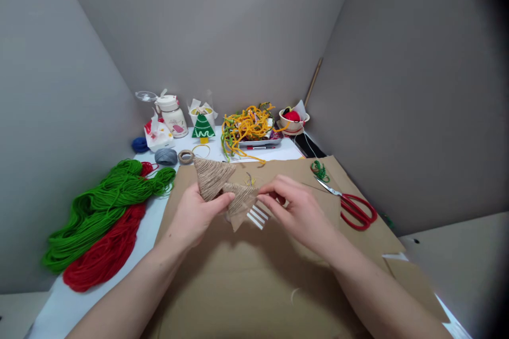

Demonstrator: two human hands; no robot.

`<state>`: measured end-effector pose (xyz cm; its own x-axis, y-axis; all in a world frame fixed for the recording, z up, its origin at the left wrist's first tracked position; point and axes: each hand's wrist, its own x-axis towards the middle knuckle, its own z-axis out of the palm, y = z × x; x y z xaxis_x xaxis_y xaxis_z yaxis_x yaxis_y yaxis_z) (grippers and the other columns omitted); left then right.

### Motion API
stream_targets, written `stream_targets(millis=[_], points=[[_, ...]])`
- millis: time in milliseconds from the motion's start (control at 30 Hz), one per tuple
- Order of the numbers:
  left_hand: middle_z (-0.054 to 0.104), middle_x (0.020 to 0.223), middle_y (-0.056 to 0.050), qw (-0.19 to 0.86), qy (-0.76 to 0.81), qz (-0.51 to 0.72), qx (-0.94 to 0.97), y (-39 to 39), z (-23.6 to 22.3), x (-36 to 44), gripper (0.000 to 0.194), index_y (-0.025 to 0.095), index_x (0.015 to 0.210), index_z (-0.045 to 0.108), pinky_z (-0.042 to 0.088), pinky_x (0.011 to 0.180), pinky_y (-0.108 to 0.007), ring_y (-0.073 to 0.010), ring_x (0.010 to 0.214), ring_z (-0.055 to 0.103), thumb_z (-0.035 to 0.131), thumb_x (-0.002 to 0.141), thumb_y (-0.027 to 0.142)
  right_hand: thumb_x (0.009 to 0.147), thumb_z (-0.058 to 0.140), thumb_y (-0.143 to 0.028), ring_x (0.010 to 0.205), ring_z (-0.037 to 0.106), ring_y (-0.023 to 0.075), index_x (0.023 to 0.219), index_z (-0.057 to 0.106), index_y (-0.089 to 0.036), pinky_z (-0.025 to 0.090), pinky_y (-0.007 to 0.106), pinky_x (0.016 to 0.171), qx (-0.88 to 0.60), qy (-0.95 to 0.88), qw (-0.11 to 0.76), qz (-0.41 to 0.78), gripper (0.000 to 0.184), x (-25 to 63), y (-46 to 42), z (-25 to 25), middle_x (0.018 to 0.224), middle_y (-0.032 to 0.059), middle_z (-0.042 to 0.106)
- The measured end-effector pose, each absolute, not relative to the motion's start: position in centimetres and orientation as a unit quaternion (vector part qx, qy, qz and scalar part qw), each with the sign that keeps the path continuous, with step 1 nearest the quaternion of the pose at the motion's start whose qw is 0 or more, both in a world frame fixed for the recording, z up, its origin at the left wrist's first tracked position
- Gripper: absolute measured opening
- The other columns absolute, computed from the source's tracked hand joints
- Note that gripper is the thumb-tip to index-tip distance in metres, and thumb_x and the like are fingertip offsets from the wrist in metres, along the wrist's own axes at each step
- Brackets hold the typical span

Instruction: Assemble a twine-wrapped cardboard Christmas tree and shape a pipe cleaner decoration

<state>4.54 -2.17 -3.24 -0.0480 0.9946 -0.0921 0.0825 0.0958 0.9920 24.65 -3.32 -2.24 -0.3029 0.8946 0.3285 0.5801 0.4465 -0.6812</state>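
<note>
A pointed cardboard shape (214, 176), wrapped in brown twine, is held above the cardboard sheet. My left hand (199, 211) grips it from the left, with the thumb pressed on its front. At its lower right, bare cardboard shows around a corner (238, 218). My right hand (292, 201) is closed in a pinch at the shape's right edge, on what looks like the twine; its fingertips partly hide the strand. White strips (258, 217) lie below, between my hands. Red-handled scissors (356, 212) rest to the right of my right hand, blades spread slightly.
Green yarn (103, 206) and red yarn (107, 254) lie at the left. Behind the cardboard sheet (238, 296) stand a white bottle (173, 116), a green tree ornament (203, 127), a tray with orange yarn (250, 127) and a bowl (292, 126). Grey walls enclose the table.
</note>
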Motion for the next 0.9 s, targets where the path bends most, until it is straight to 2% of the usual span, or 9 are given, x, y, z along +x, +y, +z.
stream_targets(millis=[167, 400, 633, 767, 900], points=[[0.069, 0.098, -0.010, 0.551, 0.517, 0.456, 0.469, -2.7, -3.1, 4.6, 0.049, 0.014, 0.104, 0.062, 0.051, 0.076, -0.036, -0.0268, 0.090, 0.064, 0.075, 0.060, 0.032, 0.081, 0.057, -0.024, 0.069, 0.052, 0.0112, 0.082, 0.063, -0.019, 0.039, 0.023, 0.062, -0.490, -0.741, 0.337, 0.311, 0.008, 25.6, -2.6, -1.6, 0.078, 0.0005, 0.061], [0.069, 0.097, -0.009, 0.605, 0.493, 0.417, 0.466, -2.9, -2.6, 4.6, 0.040, 0.015, 0.099, 0.064, 0.051, 0.076, -0.035, -0.0247, 0.088, 0.064, 0.075, 0.061, 0.025, 0.076, 0.062, -0.035, 0.064, 0.050, 0.0119, 0.085, 0.065, -0.018, 0.038, 0.024, 0.059, -0.480, -0.705, 0.279, 0.441, 0.020, 26.6, -1.5, -1.8, 0.072, 0.0005, 0.060], [0.069, 0.097, -0.010, 0.668, 0.460, 0.369, 0.453, -2.6, -2.8, 4.3, 0.038, 0.015, 0.097, 0.064, 0.049, 0.081, -0.036, -0.0237, 0.088, 0.064, 0.075, 0.061, 0.021, 0.072, 0.066, -0.036, 0.071, 0.052, 0.0117, 0.082, 0.068, -0.015, 0.040, 0.025, 0.070, -0.367, -0.655, 0.208, 0.627, 0.024, 27.6, 0.1, -3.0, 0.077, 0.0014, 0.063], [0.068, 0.097, -0.010, 0.691, 0.446, 0.354, 0.445, -2.4, -3.0, 4.1, 0.039, 0.015, 0.099, 0.062, 0.049, 0.081, -0.035, -0.0218, 0.088, 0.064, 0.075, 0.062, 0.019, 0.067, 0.071, -0.033, 0.065, 0.050, 0.0088, 0.078, 0.068, -0.014, 0.037, 0.023, 0.065, -0.359, -0.586, 0.204, 0.697, 0.023, 27.3, 0.5, -4.2, 0.072, -0.0005, 0.061], [0.067, 0.101, -0.007, 0.686, 0.443, 0.394, 0.422, -2.1, -3.3, 4.2, 0.045, 0.018, 0.104, 0.059, 0.049, 0.079, -0.030, -0.0187, 0.089, 0.063, 0.076, 0.062, 0.016, 0.065, 0.070, -0.028, 0.054, 0.041, 0.0053, 0.068, 0.064, -0.012, 0.030, 0.021, 0.055, -0.367, -0.544, 0.227, 0.719, 0.018, 26.6, 0.5, -4.7, 0.059, -0.0041, 0.053]])
